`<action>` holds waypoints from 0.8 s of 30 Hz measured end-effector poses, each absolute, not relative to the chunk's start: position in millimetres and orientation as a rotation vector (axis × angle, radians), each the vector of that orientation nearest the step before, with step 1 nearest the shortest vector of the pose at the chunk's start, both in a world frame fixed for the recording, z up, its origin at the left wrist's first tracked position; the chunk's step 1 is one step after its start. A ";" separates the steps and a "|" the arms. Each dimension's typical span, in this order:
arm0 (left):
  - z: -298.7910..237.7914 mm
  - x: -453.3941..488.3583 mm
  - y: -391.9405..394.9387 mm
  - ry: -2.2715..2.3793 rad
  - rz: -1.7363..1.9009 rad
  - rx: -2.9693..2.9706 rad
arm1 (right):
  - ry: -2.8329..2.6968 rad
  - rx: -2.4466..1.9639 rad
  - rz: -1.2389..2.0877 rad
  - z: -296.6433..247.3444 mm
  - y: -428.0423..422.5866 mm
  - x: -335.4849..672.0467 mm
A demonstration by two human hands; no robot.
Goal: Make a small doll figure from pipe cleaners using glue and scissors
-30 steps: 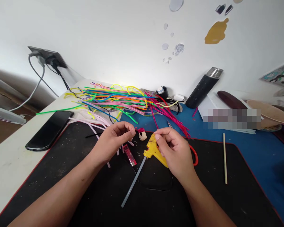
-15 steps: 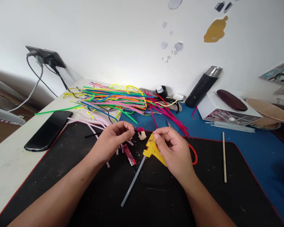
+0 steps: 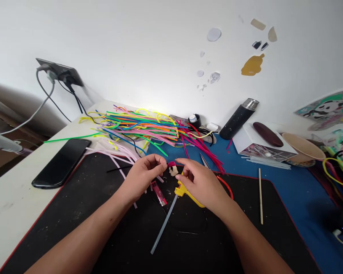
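Yellow glue gun (image 3: pixel 181 189) below, right hand (image 3: pixel 202 183) loosens its pinch, seemingly empty, between grips; left hand (image 3: pixel 144 176) pinches, contents unclear.

Glue gun (image 3: pixel 181 189) plastic; phone (image 3: pixel 61 163) glossy; flask cap (image 3: pixel 250 103) metal.

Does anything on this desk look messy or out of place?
Yes: the colourful stems lie in a loose, crisscrossed heap, and one green stem juts out left past the rest. The black mat also looks speckled.
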State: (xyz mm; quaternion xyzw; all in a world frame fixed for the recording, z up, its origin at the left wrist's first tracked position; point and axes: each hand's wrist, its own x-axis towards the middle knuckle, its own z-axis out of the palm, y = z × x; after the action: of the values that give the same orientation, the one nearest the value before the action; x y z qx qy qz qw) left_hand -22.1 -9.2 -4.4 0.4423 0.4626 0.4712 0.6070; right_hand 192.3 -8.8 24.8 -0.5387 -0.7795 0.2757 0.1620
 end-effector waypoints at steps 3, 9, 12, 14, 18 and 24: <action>-5.2 -24.2 -8.6 1.054 1.104 1.012 | -2.403 -1.621 0.654 30.8 -1.5 188.8; -2.5 -24.8 -8.4 1.026 1.126 0.997 | -2.689 -1.644 0.464 33.8 6.2 175.8; 0.8 -24.2 -8.6 1.006 1.138 0.997 | -2.743 -1.646 0.389 33.4 9.4 170.3; 2.4 -24.1 -8.7 0.990 1.145 0.992 | -2.762 -1.655 0.358 32.8 11.4 167.4; 3.0 -24.6 -8.7 0.984 1.153 0.989 | -2.793 -1.654 0.377 31.7 14.2 163.9; 0.5 -25.7 -8.5 0.974 1.149 0.963 | -2.596 -1.641 0.593 26.1 16.7 168.2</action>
State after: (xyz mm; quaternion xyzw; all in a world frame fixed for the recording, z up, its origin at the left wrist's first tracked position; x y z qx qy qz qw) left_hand -25.7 -8.5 0.5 0.4199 0.4248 0.5008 0.6264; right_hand 168.2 16.7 26.1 -0.5246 -0.8300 0.1896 0.0072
